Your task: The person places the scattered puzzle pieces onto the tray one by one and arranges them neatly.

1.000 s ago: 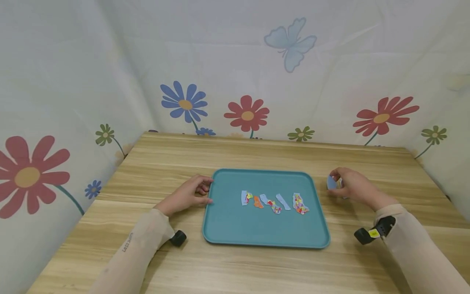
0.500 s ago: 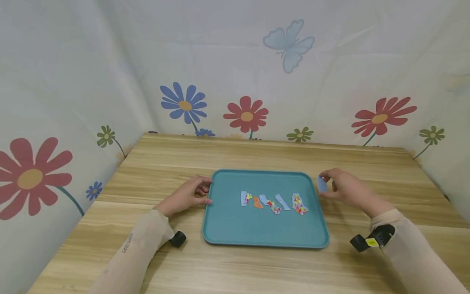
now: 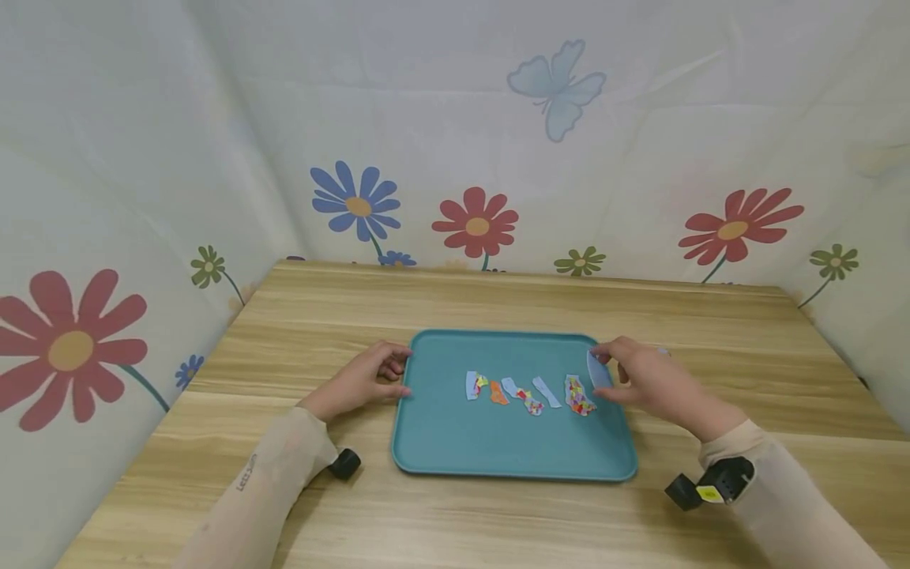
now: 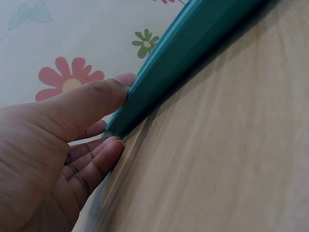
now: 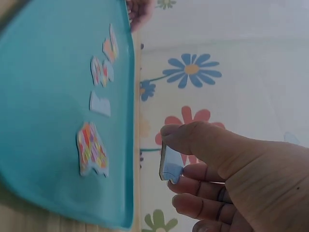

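Observation:
My left hand (image 3: 366,375) holds the left rim of a teal tray (image 3: 455,454); in the left wrist view its thumb and fingertips are at the tray's edge. My right hand (image 3: 650,383) pinches a thin, flat, light-blue puzzle piece (image 3: 600,378) between thumb and fingers, standing on edge over the tray's right side. The right wrist view shows that piece (image 5: 172,163) tilted, partly behind the thumb. Several irregular flat pieces lie in a row across the tray: a blue-and-multicolored one (image 3: 475,385), an orange one (image 3: 500,392), a pale blue strip (image 3: 547,392) and a multicolored one (image 3: 579,397).
The tray lies on a wood-grain table (image 3: 455,521). A small bit of another piece (image 3: 663,351) shows on the table behind my right hand. A pale curtain (image 3: 426,95) printed with flowers and a butterfly stands behind and at the sides.
My right hand has moved left with the light-blue puzzle piece, from the table beside the tray to over the tray's right side. My left hand stays at the left rim.

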Demonstrator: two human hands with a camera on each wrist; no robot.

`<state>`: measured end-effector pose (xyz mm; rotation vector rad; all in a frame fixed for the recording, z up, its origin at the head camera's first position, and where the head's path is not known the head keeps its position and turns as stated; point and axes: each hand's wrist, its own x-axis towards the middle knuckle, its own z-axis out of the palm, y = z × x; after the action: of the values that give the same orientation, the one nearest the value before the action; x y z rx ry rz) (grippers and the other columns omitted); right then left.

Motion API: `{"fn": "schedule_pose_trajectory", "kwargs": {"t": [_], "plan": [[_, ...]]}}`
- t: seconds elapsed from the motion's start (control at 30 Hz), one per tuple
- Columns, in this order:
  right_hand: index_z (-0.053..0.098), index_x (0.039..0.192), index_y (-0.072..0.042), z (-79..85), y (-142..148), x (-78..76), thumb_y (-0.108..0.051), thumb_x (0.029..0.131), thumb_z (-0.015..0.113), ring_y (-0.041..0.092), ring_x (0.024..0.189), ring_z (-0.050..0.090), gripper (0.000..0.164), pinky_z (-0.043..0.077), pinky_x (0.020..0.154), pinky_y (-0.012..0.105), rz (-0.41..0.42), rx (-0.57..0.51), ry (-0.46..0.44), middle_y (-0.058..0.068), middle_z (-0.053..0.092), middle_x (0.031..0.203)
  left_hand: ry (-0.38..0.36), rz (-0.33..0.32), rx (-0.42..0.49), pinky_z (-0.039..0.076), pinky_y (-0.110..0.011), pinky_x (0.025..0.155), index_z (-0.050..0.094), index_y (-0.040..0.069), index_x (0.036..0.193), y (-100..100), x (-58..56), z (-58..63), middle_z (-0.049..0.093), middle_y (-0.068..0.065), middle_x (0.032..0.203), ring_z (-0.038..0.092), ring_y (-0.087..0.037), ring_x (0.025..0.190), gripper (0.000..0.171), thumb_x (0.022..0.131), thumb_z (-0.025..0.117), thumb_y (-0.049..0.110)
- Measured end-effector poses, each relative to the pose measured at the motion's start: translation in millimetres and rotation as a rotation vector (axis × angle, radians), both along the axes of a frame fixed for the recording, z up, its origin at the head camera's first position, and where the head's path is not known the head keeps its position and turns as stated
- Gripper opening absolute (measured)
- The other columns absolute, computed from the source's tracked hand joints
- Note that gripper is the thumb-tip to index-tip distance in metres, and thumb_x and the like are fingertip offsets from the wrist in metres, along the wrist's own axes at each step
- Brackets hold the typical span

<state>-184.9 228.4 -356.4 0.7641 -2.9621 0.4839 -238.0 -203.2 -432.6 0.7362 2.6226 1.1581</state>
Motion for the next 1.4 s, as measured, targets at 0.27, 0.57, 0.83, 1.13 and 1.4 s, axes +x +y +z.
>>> {"fn": "schedule_pose_trajectory", "kwargs": {"t": [0.27,0.57,0.83,1.13,1.4], "plan": [[0.063,0.112,-0.002,-10.9,-19,10.0,-0.022,0.075,0.082,0.006,0.069,0.048,0.047,0.040,0.054,0.015,0.123,0.005,0.110,0.002,0.061,0.092,0.003,-0.003,0.005,0.053,-0.027,0.089,0.047,0.003,0.136,0,-0.2,-1.1,0.055,-0.011,0.120,0.056,-0.017,0.101,0.067,0.081,0.078,0.025],[0.062,0.115,-0.002,-14.3,-35,18.4,-0.023,0.077,0.080,0.006,0.069,0.049,0.047,0.045,0.059,0.017,0.154,0.007,0.061,0.005,0.061,0.101,-0.014,0.001,0.015,0.052,-0.029,0.090,0.047,0.004,0.137,0,-0.8,-1.4,0.055,-0.011,0.121,0.056,-0.017,0.102,0.068,0.081,0.078,0.027],[0.062,0.116,-0.003,-22.0,-50,27.6,-0.027,0.078,0.079,0.006,0.075,0.049,0.048,0.046,0.061,0.017,0.181,0.024,0.027,0.004,0.060,0.103,-0.017,0.003,0.014,0.052,-0.030,0.090,0.047,0.004,0.137,0,-0.2,-0.9,0.055,-0.011,0.122,0.056,-0.018,0.103,0.067,0.081,0.078,0.026],[0.063,0.111,-0.002,-35.8,-63,31.5,-0.030,0.078,0.078,0.007,0.077,0.054,0.046,0.052,0.067,0.026,0.295,0.017,0.125,0.005,0.063,0.101,-0.013,-0.001,0.011,0.052,-0.030,0.090,0.047,0.004,0.137,0,-0.5,-1.2,0.055,-0.012,0.121,0.056,-0.017,0.102,0.067,0.081,0.078,0.026],[0.064,0.114,-0.004,-42.1,-75,38.2,-0.034,0.077,0.078,0.016,0.090,0.064,0.050,0.057,0.077,0.032,0.256,0.057,0.109,0.004,0.063,0.106,-0.018,-0.003,0.018,0.052,-0.029,0.090,0.047,0.003,0.136,0,-1.4,-1.0,0.055,-0.012,0.121,0.056,-0.017,0.102,0.067,0.081,0.078,0.025]]}}
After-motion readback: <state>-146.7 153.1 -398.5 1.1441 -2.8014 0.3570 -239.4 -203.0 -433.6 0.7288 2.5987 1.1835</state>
